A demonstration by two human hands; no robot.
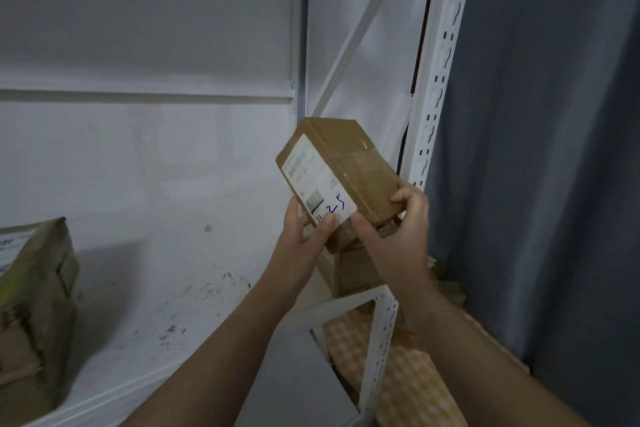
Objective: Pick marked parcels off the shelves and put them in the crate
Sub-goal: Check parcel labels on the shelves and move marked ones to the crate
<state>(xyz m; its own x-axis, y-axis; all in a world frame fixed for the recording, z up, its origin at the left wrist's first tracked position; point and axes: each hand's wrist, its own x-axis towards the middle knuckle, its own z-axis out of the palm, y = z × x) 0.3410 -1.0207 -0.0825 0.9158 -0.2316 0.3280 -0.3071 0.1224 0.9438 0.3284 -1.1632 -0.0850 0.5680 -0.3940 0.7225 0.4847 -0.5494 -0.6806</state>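
A worn cardboard box point(34, 305) was seen at the far left on the white shelf point(156, 288). Near the middle, a brown parcel point(349, 156) was held tilted above the right end of the shelf. Its lower left corner was gripped by the left hand point(304, 236), whose thumb was laid on the white label point(320, 184) with blue handwriting. Its lower right edge was clasped by the curled fingers point(403, 196) of the right hand point(398, 232). A second box point(353, 274) was lying just under it. A grey curtain point(554, 149) was seen at the right.
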